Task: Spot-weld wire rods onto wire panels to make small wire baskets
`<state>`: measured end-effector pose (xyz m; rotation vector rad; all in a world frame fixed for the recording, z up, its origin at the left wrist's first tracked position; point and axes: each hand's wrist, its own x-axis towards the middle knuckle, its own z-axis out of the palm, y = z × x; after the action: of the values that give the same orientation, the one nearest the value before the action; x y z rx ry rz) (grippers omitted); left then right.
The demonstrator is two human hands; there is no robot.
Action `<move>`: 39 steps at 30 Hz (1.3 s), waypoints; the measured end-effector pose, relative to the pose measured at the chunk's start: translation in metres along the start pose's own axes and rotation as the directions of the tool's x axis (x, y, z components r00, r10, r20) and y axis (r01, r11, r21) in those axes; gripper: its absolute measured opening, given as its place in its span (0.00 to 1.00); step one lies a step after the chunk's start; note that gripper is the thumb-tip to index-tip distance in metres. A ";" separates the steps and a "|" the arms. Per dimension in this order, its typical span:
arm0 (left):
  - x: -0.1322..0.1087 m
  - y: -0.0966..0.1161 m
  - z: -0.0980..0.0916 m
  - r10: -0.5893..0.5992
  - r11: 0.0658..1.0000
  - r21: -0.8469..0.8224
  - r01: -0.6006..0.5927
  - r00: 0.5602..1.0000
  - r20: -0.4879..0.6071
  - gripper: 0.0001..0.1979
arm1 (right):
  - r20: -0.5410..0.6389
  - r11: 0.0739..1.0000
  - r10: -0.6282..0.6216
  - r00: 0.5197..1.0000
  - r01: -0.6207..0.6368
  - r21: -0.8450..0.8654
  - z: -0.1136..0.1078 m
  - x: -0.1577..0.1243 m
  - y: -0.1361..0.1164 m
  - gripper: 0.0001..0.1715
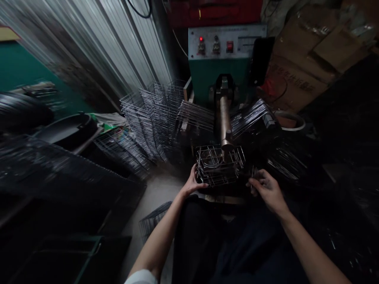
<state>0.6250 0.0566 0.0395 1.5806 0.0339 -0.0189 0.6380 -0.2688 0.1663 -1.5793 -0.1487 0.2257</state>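
Spot-welding station seen from the operator's seat. The green welding machine (226, 67) fills the rear, its control panel lit by one red lamp; corrugated metal sheeting (118, 51) leans at left and cardboard boxes (299, 59) are piled at right. Stacks of flat wire grids (154, 118) stand on edge to the left of the machine, with further wire parts (251, 114) fanned either side of the copper electrode arm (225, 118). Under the electrode tip sits a wire basket (220, 165), its frame and cross wires apparently already joined into a box; whether welds remain cannot be told, though the stacked grids suggest much stock is unworked. The left hand (192, 183) is closed on the basket's left edge, steadying it. The right hand (265, 187), just beside the basket's right corner, pinches thin wire pieces (253, 173) with narrowed fingers
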 end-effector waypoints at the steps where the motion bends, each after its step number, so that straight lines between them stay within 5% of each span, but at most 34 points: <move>1: -0.009 0.005 -0.003 0.025 0.998 0.056 -0.026 1.000 0.012 0.65 | 0.007 0.999 0.033 0.999 -0.033 0.008 -0.004 -0.006 -0.001 0.24; 7: -0.060 0.040 0.012 0.088 0.863 0.475 -0.170 0.978 0.189 0.60 | 0.125 0.976 0.199 0.972 -0.208 0.062 -0.023 -0.036 -0.012 0.22; 11: -0.053 0.060 0.046 0.055 0.779 0.616 -0.116 0.992 0.116 0.61 | 0.367 0.982 0.145 0.919 -0.180 0.061 -0.017 -0.038 -0.021 0.22; 15: -0.039 0.086 0.077 0.006 0.521 0.853 -0.031 0.999 0.033 0.63 | 0.521 0.984 0.036 0.853 0.061 -0.168 -0.003 -0.030 -0.015 0.17; 19: -0.041 0.113 0.095 0.059 0.367 0.929 -0.033 0.998 0.012 0.59 | 0.515 0.782 -0.198 0.834 0.451 -0.430 0.010 -0.018 0.004 0.13; 23: -0.044 0.127 0.101 0.157 0.369 0.929 -0.024 0.987 -0.036 0.53 | 0.543 0.470 -0.413 0.731 0.681 -0.561 0.018 -0.007 0.018 0.10; 29: -0.044 0.135 0.103 0.275 0.388 0.921 -0.024 0.957 -0.091 0.47 | 0.653 0.066 -0.460 0.602 0.757 -0.651 0.020 -0.009 0.022 0.20; 34: -0.048 0.132 0.103 0.304 0.412 0.911 -0.033 0.947 -0.104 0.45 | 0.663 -0.023 -0.462 0.589 0.740 -0.672 0.025 -0.016 0.024 0.22; 39: -0.052 0.129 0.102 0.325 0.443 0.896 -0.025 0.936 -0.135 0.44 | 0.619 0.058 -0.506 0.601 0.739 -0.671 0.026 -0.017 0.025 0.20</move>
<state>0.5781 -0.0470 0.1688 2.6586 0.0997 0.4473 0.6138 -0.2482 0.1420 -2.3990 -1.3843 -0.5331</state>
